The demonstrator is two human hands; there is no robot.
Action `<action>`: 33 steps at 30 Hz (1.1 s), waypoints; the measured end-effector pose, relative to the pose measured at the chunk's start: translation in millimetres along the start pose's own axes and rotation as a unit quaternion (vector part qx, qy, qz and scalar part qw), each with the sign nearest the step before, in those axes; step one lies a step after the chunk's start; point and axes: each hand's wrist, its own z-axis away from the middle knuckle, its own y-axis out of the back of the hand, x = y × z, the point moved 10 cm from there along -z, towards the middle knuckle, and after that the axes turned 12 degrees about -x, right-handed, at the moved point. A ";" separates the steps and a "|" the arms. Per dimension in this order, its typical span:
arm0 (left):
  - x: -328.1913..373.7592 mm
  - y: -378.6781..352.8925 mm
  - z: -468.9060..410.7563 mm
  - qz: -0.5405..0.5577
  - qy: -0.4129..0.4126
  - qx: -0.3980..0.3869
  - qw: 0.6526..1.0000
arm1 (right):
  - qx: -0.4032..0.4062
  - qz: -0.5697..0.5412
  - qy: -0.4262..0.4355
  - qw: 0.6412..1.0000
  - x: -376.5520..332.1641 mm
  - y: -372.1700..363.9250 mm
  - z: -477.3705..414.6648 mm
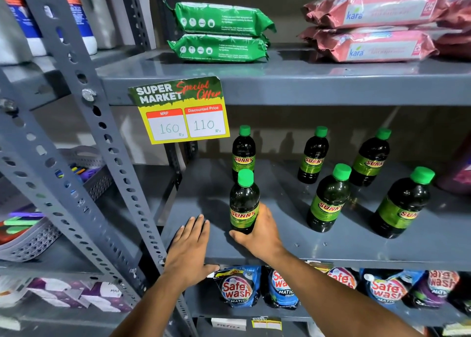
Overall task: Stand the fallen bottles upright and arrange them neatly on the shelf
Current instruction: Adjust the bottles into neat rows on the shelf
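Six green-capped bottles and lots of packs on grey shelves

There are six dark bottles (244, 201), all standing up, two green packs (219, 35), at least two pink packs (374, 26), one yellow price sign (182, 112), two hands (188, 250), and maybe five or six soap pouches (237, 288), partly hidden below.

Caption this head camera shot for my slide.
Right hand grips an upright Sunny bottle while left hand rests on the shelf.
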 end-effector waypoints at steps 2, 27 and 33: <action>-0.3 -1.4 -0.3 -0.002 0.000 -0.001 1.000 | 0.005 0.000 -0.004 1.000 0.8 0.7 0.4; -6.9 -15.4 -8.6 -0.014 -0.022 0.003 1.000 | 0.355 -0.079 -0.155 0.919 94.0 144.7 60.0; -2.7 -5.6 -3.0 0.008 -0.009 -0.036 0.999 | 0.291 -0.074 -0.130 0.945 86.9 149.1 59.2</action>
